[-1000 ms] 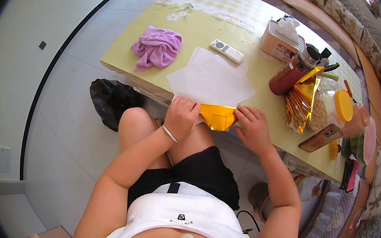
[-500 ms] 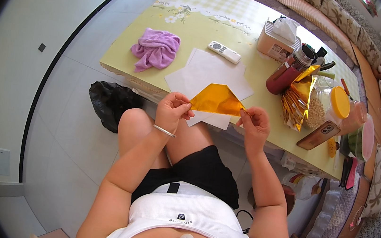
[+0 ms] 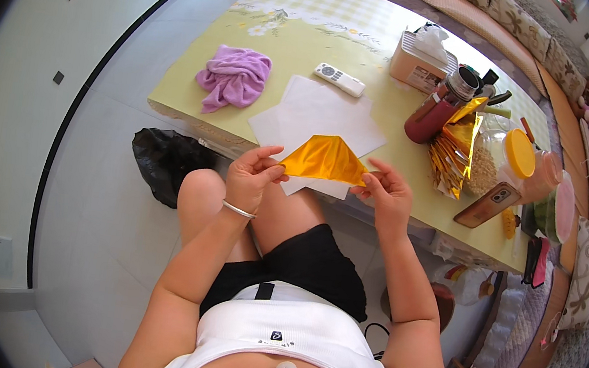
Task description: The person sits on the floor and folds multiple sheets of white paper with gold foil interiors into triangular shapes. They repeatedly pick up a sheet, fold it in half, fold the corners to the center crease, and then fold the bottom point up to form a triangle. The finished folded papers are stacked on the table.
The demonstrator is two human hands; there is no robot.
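Note:
A sheet of shiny gold paper [image 3: 324,160], folded into a low trapezoid with a flat top, is held up by its two lower corners. My left hand [image 3: 256,177] pinches the left corner between thumb and fingers. At the right corner my right hand [image 3: 385,191] does the same. The gold paper hangs over the table's near edge, in front of several white paper sheets [image 3: 303,104] lying fanned out on the table [image 3: 174,88]. Faint creases run across its surface.
Around the sheets lie a purple cloth [image 3: 234,78] and a white remote control [image 3: 339,79]. To the right stand a tissue box [image 3: 421,61], a dark red flask [image 3: 436,112], a stack of folded gold paper [image 3: 452,155], a yellow-lidded jar [image 3: 519,153] and a leaning phone [image 3: 487,205].
The gold paper has gone from lying flat and smooth to bowed and creased, its flat top narrower. Both hands still grip its corners. The whole view has shifted slightly.

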